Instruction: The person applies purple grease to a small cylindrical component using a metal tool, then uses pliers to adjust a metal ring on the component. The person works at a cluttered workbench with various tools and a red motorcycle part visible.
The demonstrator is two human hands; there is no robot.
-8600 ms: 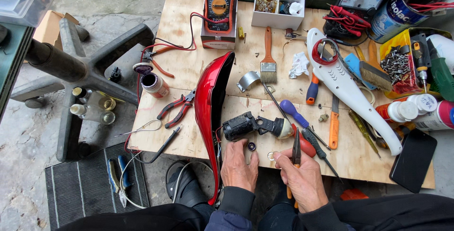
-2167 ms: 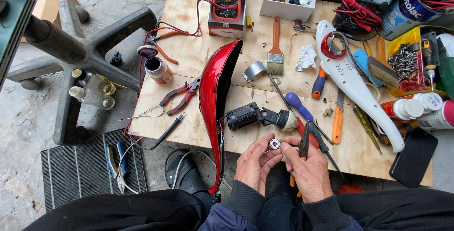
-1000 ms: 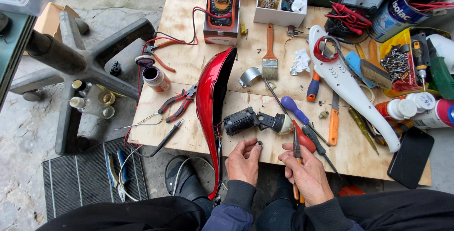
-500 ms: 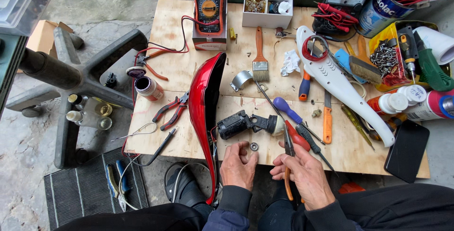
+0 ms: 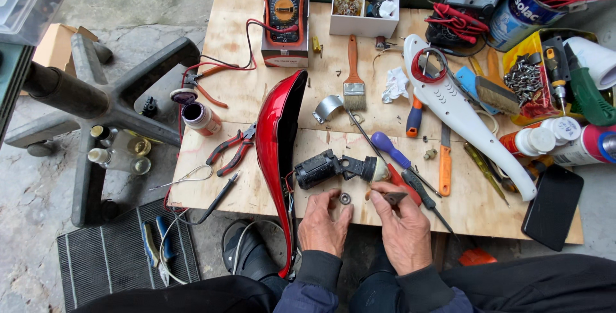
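Working from the biggest piece down: the plywood counter (image 5: 256, 95) is crowded with tools, and your job sits at its near edge. The red shell half (image 5: 277, 152) lies on its edge at your left, running off the counter toward your knees, and the white shell half (image 5: 475, 127) lies well apart on the right, so the casing is already open and split. The black motor assembly (image 5: 337, 167) is out of both shells and lies just beyond your fingers, its round pale end pointing right.

Your left hand (image 5: 324, 226) rests on the counter with fingers loosely curled, its fingertips just beside a small metal ring (image 5: 345, 198), perhaps touching it; it grips nothing. Your right hand (image 5: 401, 226) pinches a dark pair of pliers (image 5: 393, 195) close to the motor's end.

By my reading you are mid-job: opening up is done, the small motor parts are being dealt with, and reassembly of both shells remains.
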